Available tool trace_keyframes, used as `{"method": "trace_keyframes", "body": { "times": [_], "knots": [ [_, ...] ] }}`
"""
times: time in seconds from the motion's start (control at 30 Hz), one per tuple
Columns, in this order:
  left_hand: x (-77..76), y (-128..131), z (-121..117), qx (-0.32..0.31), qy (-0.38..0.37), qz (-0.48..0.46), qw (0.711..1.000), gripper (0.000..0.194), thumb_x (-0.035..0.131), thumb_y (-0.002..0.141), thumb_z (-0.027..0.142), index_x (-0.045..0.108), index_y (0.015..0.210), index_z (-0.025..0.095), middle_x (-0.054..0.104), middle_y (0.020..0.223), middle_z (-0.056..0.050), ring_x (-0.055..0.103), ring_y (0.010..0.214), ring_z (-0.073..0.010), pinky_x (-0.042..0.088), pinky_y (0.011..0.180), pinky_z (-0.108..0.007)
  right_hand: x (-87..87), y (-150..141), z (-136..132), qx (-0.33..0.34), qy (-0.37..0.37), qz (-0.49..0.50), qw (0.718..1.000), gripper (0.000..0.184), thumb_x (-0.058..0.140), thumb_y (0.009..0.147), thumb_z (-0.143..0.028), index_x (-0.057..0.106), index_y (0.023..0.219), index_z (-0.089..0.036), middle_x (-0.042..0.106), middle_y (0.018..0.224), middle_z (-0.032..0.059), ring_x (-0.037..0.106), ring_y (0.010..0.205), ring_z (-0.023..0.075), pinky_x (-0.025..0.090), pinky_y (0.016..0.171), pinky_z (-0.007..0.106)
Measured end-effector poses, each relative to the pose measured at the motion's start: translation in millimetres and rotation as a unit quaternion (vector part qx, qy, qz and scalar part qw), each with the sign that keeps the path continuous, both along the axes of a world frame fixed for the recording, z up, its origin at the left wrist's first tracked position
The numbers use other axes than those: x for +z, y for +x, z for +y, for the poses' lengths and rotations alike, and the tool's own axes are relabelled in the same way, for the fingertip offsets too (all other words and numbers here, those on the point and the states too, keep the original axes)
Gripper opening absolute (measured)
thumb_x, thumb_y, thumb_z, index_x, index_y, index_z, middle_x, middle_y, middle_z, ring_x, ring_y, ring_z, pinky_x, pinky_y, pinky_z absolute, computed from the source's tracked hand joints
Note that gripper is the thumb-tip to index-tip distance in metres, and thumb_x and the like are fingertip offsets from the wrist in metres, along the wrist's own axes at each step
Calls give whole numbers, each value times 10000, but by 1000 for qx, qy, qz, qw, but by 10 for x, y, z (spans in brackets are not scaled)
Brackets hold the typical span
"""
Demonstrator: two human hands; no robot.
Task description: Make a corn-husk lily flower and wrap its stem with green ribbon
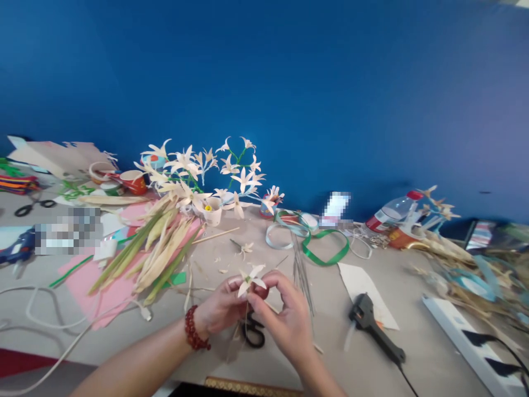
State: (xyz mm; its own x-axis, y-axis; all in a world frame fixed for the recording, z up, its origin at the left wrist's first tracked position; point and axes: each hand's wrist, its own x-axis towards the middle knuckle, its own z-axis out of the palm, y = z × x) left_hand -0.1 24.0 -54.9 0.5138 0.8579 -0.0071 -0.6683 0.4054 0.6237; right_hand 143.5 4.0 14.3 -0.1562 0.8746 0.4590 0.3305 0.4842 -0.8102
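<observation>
A white flower with pointed petals (251, 281), apparently made of dried husk, is held up between my two hands above the table. My left hand (221, 306), with a red bead bracelet at the wrist, grips it from the left and below. From the other side, the thumb and forefinger of my right hand (287, 311) pinch the flower's right edge. A thin stem seems to hang beneath it, partly hidden. Black-handled scissors (253, 333) lie under my hands. Just beyond, a smaller pale flower (243, 248) rests on the table.
Dried husks (165, 242) lie on pink paper (88, 281) at left. Finished flowers stand in a paper cup (212, 212) at the back. Rightward are green ribbon (326, 259), thin wires (302, 275), a glue gun (376, 328) and a power strip (463, 336). A bottle (392, 209) stands behind.
</observation>
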Motion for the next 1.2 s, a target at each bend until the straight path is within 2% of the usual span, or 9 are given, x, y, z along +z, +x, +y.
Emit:
{"method": "trace_keyframes", "body": {
  "times": [0.23, 0.43, 0.6, 0.77, 0.87, 0.93, 1.0, 1.1, 1.2],
  "knots": [
    [9, 26, -22, 8, -12, 11, 1000, 251, 865, 618, 310, 729, 718, 124, 647, 675, -39, 577, 678, -143, 423, 679, -252, 39, -16, 4, 6, 9, 7, 1000, 123, 609, 822, -210, 543, 719, -198, 559, 673, -14, 542, 624, 137, 444, 616, 240],
    [18, 26, -29, -7, 3, 16, 1000, 191, 832, 660, 269, 736, 739, 123, 658, 690, -50, 584, 689, -163, 428, 700, -282, 12, 9, -15, 16, 15, 10, 1000, 97, 585, 821, -184, 545, 733, -197, 560, 673, -13, 543, 625, 134, 438, 618, 241],
    [86, 22, -49, -2, -6, -3, 1000, 188, 849, 633, 266, 714, 678, 142, 630, 668, -28, 546, 643, -135, 414, 653, -259, -10, 30, -21, 21, 20, 6, 1000, 100, 600, 822, -174, 554, 738, -201, 593, 689, -2, 565, 644, 144, 449, 624, 252],
    [124, 27, -48, 9, 25, 21, 999, 203, 844, 644, 304, 727, 674, 142, 605, 695, -32, 547, 681, -140, 418, 653, -249, -51, 58, -34, 29, 59, 24, 998, 105, 633, 814, -130, 568, 800, -210, 595, 702, 3, 588, 671, 159, 481, 623, 277],
    [141, 22, -41, 26, 64, 40, 997, 204, 818, 680, 344, 741, 702, 156, 604, 762, -36, 563, 708, -148, 436, 688, -268, -79, 82, -64, 38, 119, 37, 991, 173, 615, 804, -69, 582, 874, -224, 614, 735, 19, 604, 700, 180, 524, 652, 331],
    [157, 13, -39, 38, 85, 58, 994, 215, 804, 696, 366, 737, 704, 161, 594, 781, -30, 556, 701, -139, 432, 681, -263, -108, 103, -87, 34, 185, 28, 982, 247, 600, 799, -41, 596, 952, -236, 619, 749, 19, 601, 692, 180, 551, 673, 374],
    [167, 2, -37, 50, 102, 84, 990, 245, 803, 695, 384, 727, 704, 151, 578, 780, -25, 536, 701, -129, 421, 672, -249, -143, 133, -100, -7, 282, 13, 959, 291, 623, 789, -38, 610, 1000, -237, 613, 806, 20, 594, 703, 173, 571, 684, 400],
    [150, -12, -30, 65, 137, 101, 983, 253, 795, 706, 381, 703, 700, 146, 570, 793, -27, 523, 734, -135, 420, 693, -251, -182, 193, -89, -86, 404, -30, 910, 252, 690, 767, -62, 653, 946, -235, 584, 978, 37, 601, 865, 200, 585, 763, 442],
    [112, -14, -15, 63, 193, 110, 973, 230, 750, 763, 357, 680, 695, 149, 569, 795, -31, 524, 761, -147, 421, 723, -270, -167, 258, -55, -83, 423, -102, 897, 199, 715, 779, -97, 690, 904, -251, 550, 1056, 35, 574, 993, 230, 580, 842, 474]
  ]
}}
